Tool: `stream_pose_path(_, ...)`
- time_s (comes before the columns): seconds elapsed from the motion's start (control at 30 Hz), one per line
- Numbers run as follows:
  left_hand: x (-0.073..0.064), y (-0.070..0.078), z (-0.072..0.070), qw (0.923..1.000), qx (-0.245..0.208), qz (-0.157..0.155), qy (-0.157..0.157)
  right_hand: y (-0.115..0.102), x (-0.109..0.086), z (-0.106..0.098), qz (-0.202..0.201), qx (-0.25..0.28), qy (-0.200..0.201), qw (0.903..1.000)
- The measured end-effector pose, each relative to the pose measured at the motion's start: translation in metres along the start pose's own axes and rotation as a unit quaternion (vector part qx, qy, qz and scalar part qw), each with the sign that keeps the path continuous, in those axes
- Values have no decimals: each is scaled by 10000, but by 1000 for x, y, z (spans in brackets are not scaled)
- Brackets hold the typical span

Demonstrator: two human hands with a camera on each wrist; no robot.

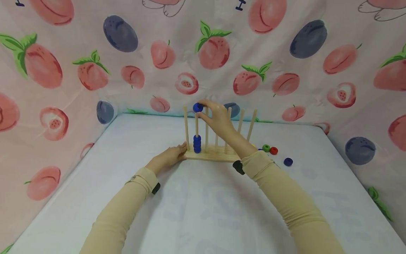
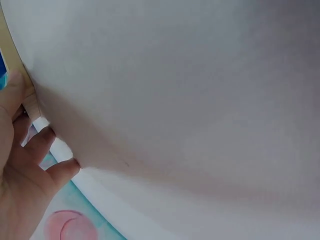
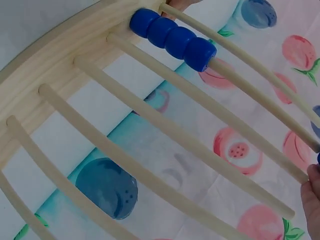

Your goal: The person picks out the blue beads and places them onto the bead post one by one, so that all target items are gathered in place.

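Head view: how does the wooden rack lie?

Its base stretches left to right near the table's far side, with its row of pegs pointing upward.

And the stack of blue beads?

Four sit at the foot of the second peg from the left, the stack's long axis upright along it.

What do the hands do?

The right hand pinches another blue bead between thumb and fingers, at that peg's top; whether it is threaded cannot be told. The left hand grips the base's left end, thumb against the wood.

Anything loose?

A green bead and a red bead, close together right of the rack; a dark blue bead lies farther right.
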State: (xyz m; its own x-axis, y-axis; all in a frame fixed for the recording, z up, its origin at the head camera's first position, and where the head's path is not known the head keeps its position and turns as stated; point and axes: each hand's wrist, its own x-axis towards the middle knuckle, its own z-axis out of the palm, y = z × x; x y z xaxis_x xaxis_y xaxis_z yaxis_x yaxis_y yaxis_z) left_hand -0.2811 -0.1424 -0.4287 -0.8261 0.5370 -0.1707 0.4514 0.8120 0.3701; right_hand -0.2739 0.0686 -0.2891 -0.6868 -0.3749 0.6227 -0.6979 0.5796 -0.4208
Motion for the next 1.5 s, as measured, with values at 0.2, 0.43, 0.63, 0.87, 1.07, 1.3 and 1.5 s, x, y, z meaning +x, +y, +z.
stream_pose_path(0.2,2,1,-1,9998,99,154,55,2,5,-1,272,62,-54,9996)
stream_pose_path(0.43,1,-1,0,9999,51,85,76,0,9,5,432,89,-143,9989)
stream_pose_path(0.63,-4,-3,-1,9999,82,-26,82,-6,11,11,462,-1,-311,9984)
stream_pose_path(0.87,-3,-3,-1,10000,64,-23,58,-9,12,9,562,-221,-418,9973)
stream_pose_path(1.07,-2,1,-1,10000,36,-33,52,-8,12,9,609,-375,-430,9965)
stream_pose_path(1.3,-1,4,-1,9999,86,84,62,-6,9,6,679,-392,-563,9953)
stream_pose_path(1.5,0,4,-1,9999,73,19,88,-5,9,5,429,-489,-609,9960)
